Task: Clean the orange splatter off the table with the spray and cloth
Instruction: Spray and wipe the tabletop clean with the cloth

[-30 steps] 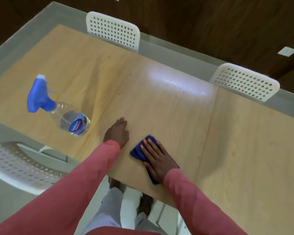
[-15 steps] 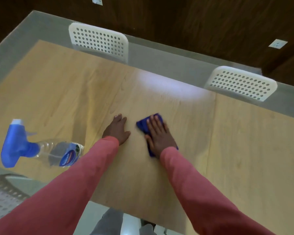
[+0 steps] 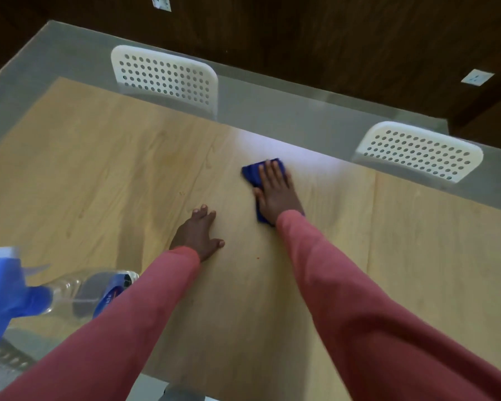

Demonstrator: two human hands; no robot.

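Note:
My right hand point(image 3: 276, 192) presses flat on a folded blue cloth point(image 3: 250, 172) far out on the wooden table point(image 3: 99, 175), near a bright glare patch. My left hand point(image 3: 197, 233) lies flat on the wood, nearer to me and to the left, holding nothing. A clear spray bottle point(image 3: 78, 293) with a blue trigger head point(image 3: 3, 293) stands at the near left edge, partly behind my left sleeve. One tiny orange speck point(image 3: 257, 258) shows on the wood between my arms.
Two white perforated chair backs point(image 3: 164, 73) point(image 3: 420, 150) stand at the far side behind the table's grey glass border point(image 3: 287, 111). Another perforated chair point(image 3: 0, 363) shows at the near left corner. Dark wood panelling with wall sockets point(image 3: 477, 77) lies beyond.
My right hand has pushed the cloth away from me, from the near edge out toward the far middle of the table. My left hand stays planted. The view shifted forward.

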